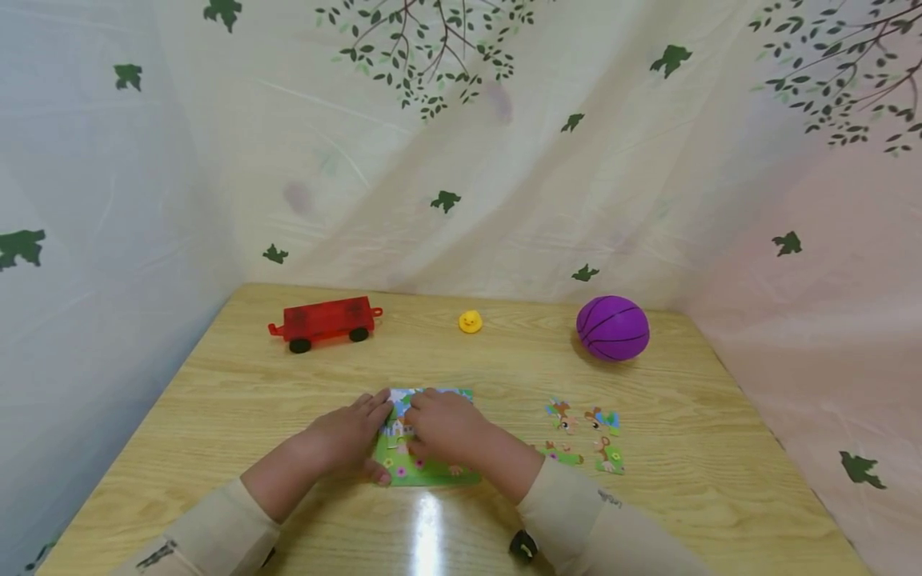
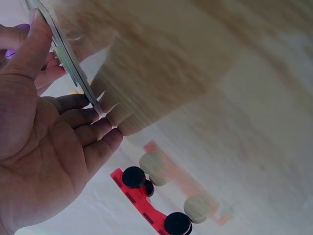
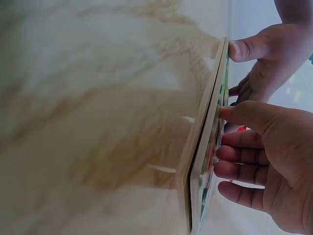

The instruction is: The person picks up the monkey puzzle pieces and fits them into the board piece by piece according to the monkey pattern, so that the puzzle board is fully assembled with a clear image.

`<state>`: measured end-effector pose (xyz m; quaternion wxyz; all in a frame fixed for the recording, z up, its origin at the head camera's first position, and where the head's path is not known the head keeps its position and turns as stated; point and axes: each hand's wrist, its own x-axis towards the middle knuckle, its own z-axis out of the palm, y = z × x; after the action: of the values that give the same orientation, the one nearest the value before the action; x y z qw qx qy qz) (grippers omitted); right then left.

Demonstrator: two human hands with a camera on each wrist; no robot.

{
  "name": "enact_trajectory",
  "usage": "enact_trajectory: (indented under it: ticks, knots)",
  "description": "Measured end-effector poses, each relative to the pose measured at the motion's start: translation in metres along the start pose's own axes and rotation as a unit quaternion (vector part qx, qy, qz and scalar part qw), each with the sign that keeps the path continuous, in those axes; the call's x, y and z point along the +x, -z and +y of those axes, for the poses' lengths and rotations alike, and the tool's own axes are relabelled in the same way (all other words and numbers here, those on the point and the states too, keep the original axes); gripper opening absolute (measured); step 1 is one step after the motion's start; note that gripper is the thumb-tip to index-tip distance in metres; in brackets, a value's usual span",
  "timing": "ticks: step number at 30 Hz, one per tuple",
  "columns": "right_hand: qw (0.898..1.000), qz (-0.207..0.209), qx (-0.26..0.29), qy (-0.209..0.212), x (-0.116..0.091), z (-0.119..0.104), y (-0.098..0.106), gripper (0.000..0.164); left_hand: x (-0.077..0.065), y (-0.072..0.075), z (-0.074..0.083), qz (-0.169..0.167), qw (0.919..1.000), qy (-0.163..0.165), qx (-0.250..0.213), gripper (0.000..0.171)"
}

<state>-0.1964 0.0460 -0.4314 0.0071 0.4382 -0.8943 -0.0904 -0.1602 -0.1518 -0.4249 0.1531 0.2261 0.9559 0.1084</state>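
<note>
1. We see the left hand (image 2: 54, 132) palm-on, thumb and fingertips against a thin board (image 2: 62, 55).
2. Behind the board, we glimpse the right hand (image 2: 49, 77).
3. We spot a black-wheeled red cart (image 2: 144, 205), mirrored in the table (image 2: 234, 98).

Staged play corner; whether in home or studio, cannot tell. Pale sheeting (image 1: 238, 128), branches (image 1: 445, 28) printed at top centre and upper right, leaves (image 1: 671, 60) scattered about, closes off back, left and right. Wood-grain table (image 1: 180, 448) across lower half. Toys on it: wagon (image 1: 327, 320) left of centre, duck (image 1: 471, 322) mid-frame, ball (image 1: 613, 329) right of centre, puzzle (image 1: 425, 477) lower centre.
</note>
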Motion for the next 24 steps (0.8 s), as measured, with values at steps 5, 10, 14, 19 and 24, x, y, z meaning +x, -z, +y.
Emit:
enact_trajectory:
  ticks: [5, 10, 14, 19, 24]
  knots:
    - [1.0, -0.019, -0.004, -0.008, 0.0038, -0.0014, -0.0003, 0.032, 0.0002, 0.0004, -0.0001, -0.003, 1.0, 0.003, -0.002, 0.109]
    - [0.999, -0.025, 0.023, -0.022, 0.0067, -0.0016, 0.0009, 0.029, 0.0004, -0.0001, -0.0001, 0.003, 1.0, 0.0, 0.0, 0.108]
    - [0.998, -0.03, 0.044, -0.031, 0.0063, -0.0013, 0.0025, 0.027, 0.0008, -0.0014, 0.0005, 0.013, 0.9998, -0.012, -0.004, 0.101]
    - [0.997, -0.033, 0.058, -0.032, 0.0055, -0.0014, 0.0047, 0.026, 0.001, -0.0031, -0.0005, 0.02, 0.9995, -0.023, 0.002, 0.086]
    - [0.998, -0.026, 0.055, -0.029, 0.0037, -0.0014, 0.0041, 0.024, 0.001, -0.0037, -0.0017, 0.02, 0.9992, -0.033, 0.011, 0.078]
